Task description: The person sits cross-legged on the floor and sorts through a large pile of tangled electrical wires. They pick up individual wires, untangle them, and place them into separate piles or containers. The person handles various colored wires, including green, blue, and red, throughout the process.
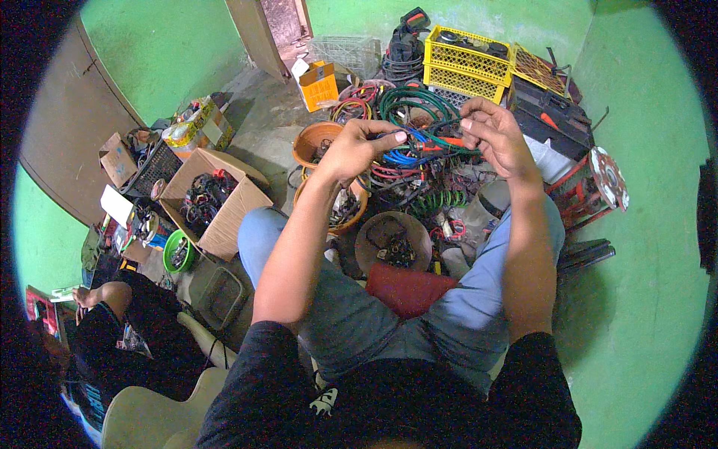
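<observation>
Both my hands are raised in front of me over a heap of coiled cables. My left hand (370,147) pinches a thin dark cable (429,128) between thumb and fingers. At its other side my right hand (493,132) pinches the same dark cable, as far as can be told against the coils behind. Below and beyond the hands lie a green hose coil (418,96), a blue cable coil (401,158) and an orange-red tool or handle (443,143). Under my forearms stands a round bin (367,241) with small dark parts, near a dark red cloth (412,289) between my legs.
Orange bowls (305,140) stand left of the heap. An open cardboard box (224,224) holds dark cables. Yellow crates (465,59) and a black toolbox (552,112) stand at the back right, a red reel (589,185) at the right. Another person (146,331) sits at the left.
</observation>
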`<state>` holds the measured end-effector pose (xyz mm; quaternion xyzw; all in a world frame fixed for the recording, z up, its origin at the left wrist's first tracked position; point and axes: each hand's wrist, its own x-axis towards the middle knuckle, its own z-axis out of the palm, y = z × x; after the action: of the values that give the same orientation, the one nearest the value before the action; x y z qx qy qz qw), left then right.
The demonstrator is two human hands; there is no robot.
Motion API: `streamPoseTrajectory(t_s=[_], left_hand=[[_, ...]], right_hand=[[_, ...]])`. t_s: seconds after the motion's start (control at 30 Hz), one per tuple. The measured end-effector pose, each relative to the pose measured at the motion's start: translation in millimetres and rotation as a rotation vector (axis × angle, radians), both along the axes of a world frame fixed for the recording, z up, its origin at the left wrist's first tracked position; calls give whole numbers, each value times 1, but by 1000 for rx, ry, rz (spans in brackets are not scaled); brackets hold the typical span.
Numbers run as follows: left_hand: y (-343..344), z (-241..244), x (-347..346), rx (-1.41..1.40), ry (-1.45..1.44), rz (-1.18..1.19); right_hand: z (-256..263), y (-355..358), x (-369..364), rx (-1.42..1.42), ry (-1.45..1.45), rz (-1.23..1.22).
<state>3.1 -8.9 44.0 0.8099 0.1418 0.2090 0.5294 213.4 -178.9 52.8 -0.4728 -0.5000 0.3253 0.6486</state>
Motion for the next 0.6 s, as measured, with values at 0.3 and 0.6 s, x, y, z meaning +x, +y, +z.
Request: streamPoseTrajectory(t_s=[0.3,0.6], left_hand=[[3,6,0,-37,-10,117],[14,-5,2,-533,-161,-39]], right_hand=[[5,-11,15,17,71,-17],[-16,5,29,16,-419,-447]])
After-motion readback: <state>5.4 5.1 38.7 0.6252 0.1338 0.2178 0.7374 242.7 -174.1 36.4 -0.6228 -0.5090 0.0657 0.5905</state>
